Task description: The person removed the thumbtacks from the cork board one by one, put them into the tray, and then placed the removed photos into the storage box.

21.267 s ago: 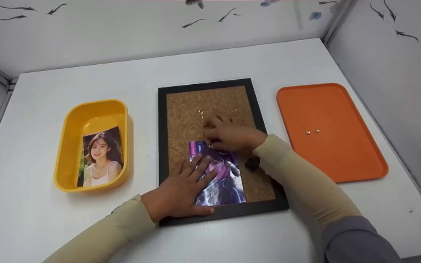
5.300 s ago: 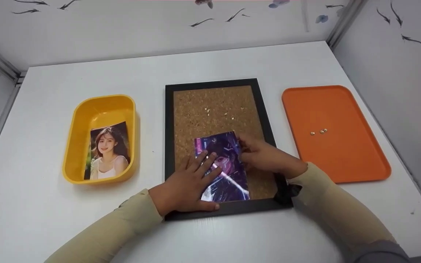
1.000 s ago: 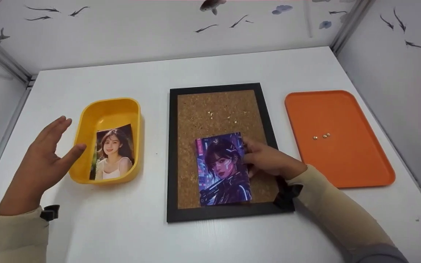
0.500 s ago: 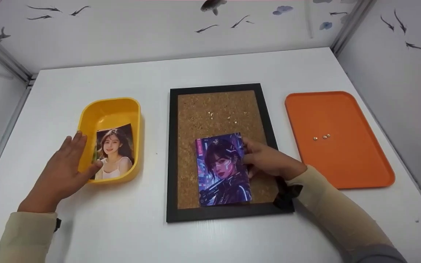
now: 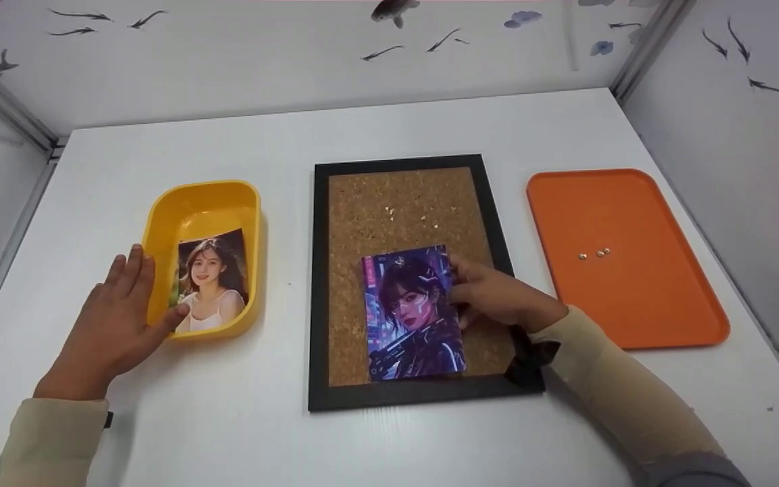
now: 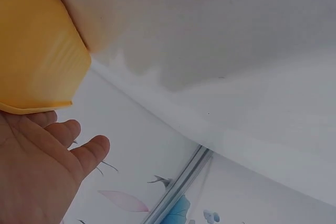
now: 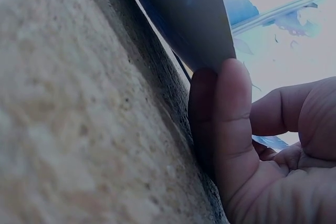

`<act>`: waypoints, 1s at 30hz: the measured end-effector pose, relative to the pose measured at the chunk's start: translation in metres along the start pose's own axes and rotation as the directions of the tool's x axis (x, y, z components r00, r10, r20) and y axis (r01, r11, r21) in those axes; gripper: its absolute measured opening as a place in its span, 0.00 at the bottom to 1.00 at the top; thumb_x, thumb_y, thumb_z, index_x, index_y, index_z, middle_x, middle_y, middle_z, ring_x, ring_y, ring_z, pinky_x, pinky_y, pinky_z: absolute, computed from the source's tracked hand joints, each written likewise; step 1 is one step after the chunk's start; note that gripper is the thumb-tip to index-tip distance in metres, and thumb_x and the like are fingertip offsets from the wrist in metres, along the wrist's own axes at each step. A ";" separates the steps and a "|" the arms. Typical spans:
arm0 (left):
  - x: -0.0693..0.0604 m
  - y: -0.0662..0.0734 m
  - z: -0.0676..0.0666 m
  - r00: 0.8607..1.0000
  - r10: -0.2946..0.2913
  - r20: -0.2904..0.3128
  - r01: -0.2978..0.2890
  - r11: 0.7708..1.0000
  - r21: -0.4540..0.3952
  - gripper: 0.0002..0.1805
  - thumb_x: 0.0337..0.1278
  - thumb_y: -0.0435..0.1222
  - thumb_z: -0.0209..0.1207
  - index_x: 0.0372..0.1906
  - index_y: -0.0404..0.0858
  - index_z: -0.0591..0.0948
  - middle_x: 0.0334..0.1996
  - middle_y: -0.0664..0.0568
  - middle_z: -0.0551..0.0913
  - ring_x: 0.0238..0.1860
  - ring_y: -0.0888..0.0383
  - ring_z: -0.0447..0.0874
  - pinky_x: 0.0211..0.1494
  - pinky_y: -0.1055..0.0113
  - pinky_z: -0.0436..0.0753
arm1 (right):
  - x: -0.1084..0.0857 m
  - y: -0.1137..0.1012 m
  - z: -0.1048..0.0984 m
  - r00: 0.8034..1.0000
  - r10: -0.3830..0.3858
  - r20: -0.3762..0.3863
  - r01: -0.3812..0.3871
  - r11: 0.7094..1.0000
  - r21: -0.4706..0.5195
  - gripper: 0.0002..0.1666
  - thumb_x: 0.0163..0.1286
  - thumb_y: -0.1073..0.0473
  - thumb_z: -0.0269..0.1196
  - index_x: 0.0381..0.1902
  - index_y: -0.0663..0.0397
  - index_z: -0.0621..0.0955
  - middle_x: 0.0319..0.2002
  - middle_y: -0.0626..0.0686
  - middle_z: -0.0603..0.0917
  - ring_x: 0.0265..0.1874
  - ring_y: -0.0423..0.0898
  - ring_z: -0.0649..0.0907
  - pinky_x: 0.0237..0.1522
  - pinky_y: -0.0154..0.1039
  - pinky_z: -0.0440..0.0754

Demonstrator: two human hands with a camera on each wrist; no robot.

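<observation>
A purple illustrated picture card (image 5: 413, 314) lies over the lower part of a cork board (image 5: 389, 210) with a black frame. My right hand (image 5: 498, 294) pinches the card's right edge; in the right wrist view the fingers (image 7: 233, 108) meet the card's grey back (image 7: 194, 24), lifted off the cork. My left hand (image 5: 109, 321) touches the near-left rim of a yellow bin (image 5: 159, 210), its fingers mostly straight and the thumb over the rim. Inside the bin lies a portrait photo (image 5: 210, 284). Under the rim, the left wrist view shows the left hand's fingers (image 6: 63, 135).
An orange tray (image 5: 626, 297) at the right bears 3 small shiny pieces (image 5: 599, 253). Several tiny gold bits (image 5: 389, 213) sit on the upper cork. Printed white walls bound the white table (image 5: 241, 419) at the back and sides.
My left hand has left the picture card and moved left to the yellow bin's rim. My right hand went from the card's top to its right edge. The tray gained one shiny piece.
</observation>
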State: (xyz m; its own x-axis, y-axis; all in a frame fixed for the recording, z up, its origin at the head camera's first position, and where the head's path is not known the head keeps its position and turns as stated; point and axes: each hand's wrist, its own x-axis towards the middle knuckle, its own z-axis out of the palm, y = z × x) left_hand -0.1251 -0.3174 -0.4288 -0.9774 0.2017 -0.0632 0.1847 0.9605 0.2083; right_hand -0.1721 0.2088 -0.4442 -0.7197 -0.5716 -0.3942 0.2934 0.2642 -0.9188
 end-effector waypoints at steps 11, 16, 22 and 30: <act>-0.008 0.003 0.002 1.000 0.018 -0.006 -0.018 0.999 0.047 0.54 0.68 0.64 0.44 0.77 0.27 0.38 0.77 0.34 0.30 0.76 0.40 0.21 0.72 0.36 0.31 | -0.001 0.002 0.001 0.999 -0.026 0.021 0.026 1.000 -0.002 0.33 0.72 0.69 0.51 0.72 0.47 0.59 0.53 0.64 0.78 0.38 0.56 0.85 0.29 0.43 0.86; -0.005 0.003 0.002 1.000 0.011 -0.009 -0.011 0.998 0.063 0.54 0.68 0.65 0.42 0.77 0.28 0.38 0.77 0.34 0.31 0.77 0.40 0.22 0.72 0.36 0.31 | 0.000 0.002 0.000 0.999 -0.031 0.019 0.031 1.000 0.005 0.35 0.72 0.69 0.51 0.73 0.45 0.58 0.54 0.64 0.77 0.39 0.57 0.85 0.30 0.44 0.86; -0.004 0.004 0.003 1.000 0.011 -0.004 -0.011 0.998 0.066 0.54 0.68 0.65 0.42 0.77 0.27 0.39 0.77 0.33 0.32 0.77 0.39 0.23 0.71 0.37 0.28 | -0.001 0.003 0.000 1.000 -0.022 0.018 0.022 1.000 0.011 0.38 0.72 0.69 0.51 0.75 0.40 0.55 0.56 0.64 0.75 0.40 0.58 0.84 0.31 0.45 0.86; -0.004 0.004 0.006 1.000 -0.005 -0.024 0.006 0.999 0.041 0.54 0.69 0.65 0.42 0.77 0.29 0.38 0.78 0.35 0.32 0.77 0.41 0.21 0.71 0.38 0.26 | -0.001 -0.002 -0.002 0.999 -0.049 0.005 0.049 0.999 -0.015 0.34 0.73 0.69 0.50 0.72 0.43 0.57 0.55 0.63 0.76 0.40 0.58 0.85 0.31 0.45 0.86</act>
State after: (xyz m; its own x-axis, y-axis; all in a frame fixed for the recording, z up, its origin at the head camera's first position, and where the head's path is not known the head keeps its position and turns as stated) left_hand -0.1199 -0.3134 -0.4338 -0.9805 0.1925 -0.0403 0.1833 0.9687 0.1673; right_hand -0.1733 0.2100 -0.4419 -0.7300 -0.5878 -0.3487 0.2479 0.2478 -0.9366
